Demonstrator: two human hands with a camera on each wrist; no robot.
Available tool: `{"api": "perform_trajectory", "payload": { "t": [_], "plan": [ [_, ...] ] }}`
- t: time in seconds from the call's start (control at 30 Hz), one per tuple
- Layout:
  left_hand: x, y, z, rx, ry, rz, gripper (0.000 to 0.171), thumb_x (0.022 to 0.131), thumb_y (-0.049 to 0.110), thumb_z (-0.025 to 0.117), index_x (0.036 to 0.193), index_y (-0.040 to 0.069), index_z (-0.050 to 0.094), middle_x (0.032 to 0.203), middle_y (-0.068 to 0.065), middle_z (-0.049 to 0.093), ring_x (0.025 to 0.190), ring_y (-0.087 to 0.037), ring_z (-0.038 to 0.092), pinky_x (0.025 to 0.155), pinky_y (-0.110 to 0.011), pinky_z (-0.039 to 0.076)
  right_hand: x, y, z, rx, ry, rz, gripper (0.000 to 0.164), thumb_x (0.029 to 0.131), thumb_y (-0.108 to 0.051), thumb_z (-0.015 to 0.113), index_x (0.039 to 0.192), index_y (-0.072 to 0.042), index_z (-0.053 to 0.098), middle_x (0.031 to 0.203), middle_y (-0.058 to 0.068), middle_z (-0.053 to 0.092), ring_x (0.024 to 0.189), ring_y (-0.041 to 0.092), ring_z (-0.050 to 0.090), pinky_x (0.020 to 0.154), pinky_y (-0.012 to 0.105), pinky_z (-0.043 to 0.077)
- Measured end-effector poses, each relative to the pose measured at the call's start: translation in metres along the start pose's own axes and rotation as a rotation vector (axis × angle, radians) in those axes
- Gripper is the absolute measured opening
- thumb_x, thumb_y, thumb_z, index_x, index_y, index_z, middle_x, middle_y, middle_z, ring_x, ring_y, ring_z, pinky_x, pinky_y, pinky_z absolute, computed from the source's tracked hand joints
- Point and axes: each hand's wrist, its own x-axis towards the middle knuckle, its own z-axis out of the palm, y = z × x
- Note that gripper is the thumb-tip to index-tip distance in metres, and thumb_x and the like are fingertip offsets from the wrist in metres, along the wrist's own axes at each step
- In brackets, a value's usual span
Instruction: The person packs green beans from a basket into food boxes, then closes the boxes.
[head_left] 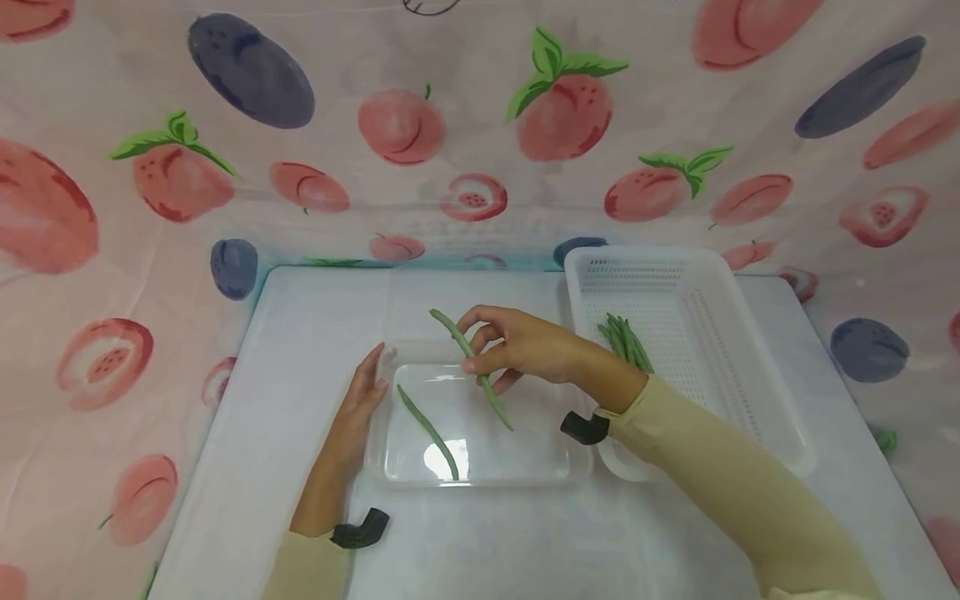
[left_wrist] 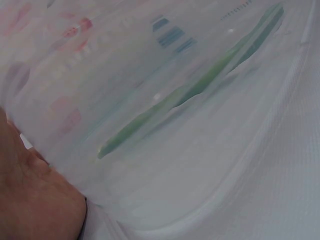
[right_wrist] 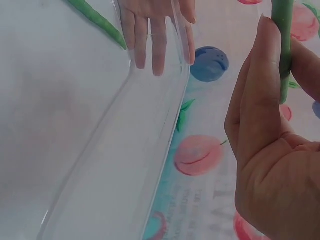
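Note:
Over the clear plastic container (head_left: 525,458), my right hand (head_left: 536,343) pinches a single green bean (head_left: 497,406) between thumb and fingers. The bean slants, its far end up and left of the fingertips. Another green bean (head_left: 429,432) lies in the left half of the container; the left wrist view shows this bean (left_wrist: 200,85) through the clear wall. My left hand (head_left: 356,412) rests against the container's left side, fingers straight. In the right wrist view, the left hand's fingers (right_wrist: 158,47) show through the clear plastic.
A white perforated basket (head_left: 678,304) stands to the right, partly behind the right forearm. Inside it lies a small bunch of green beans (head_left: 626,343). The white table (head_left: 247,400) meets a fruit-printed cloth (head_left: 465,108) at the back and sides.

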Motion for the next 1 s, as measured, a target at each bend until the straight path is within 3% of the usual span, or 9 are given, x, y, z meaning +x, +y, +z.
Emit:
{"api": "perform_trajectory", "payload": {
  "t": [0.73,1.0],
  "plan": [
    [0.000,-0.003,-0.003,0.042,0.001,0.002,0.058,0.109,0.040,0.041,0.163,0.035,0.019,0.172,0.012,0.014,0.158,-0.033,0.020,0.110,-0.063,0.040,0.026,0.009,0.013,-0.006,-0.072,0.016,0.049,0.090,-0.014,0.079,0.130,-0.014,0.052,0.097,0.007,0.063,0.085,0.020,0.070,0.068,0.042,0.064],
    [0.000,0.000,-0.001,0.018,-0.005,-0.002,0.057,0.110,0.034,0.039,0.163,0.034,0.019,0.172,0.009,0.017,0.154,-0.036,0.029,0.107,-0.061,0.046,0.029,0.008,0.014,-0.004,-0.062,0.030,0.050,0.090,-0.014,0.079,0.133,-0.013,0.052,0.098,0.007,0.063,0.085,0.020,0.070,0.068,0.041,0.064]
  ]
}}
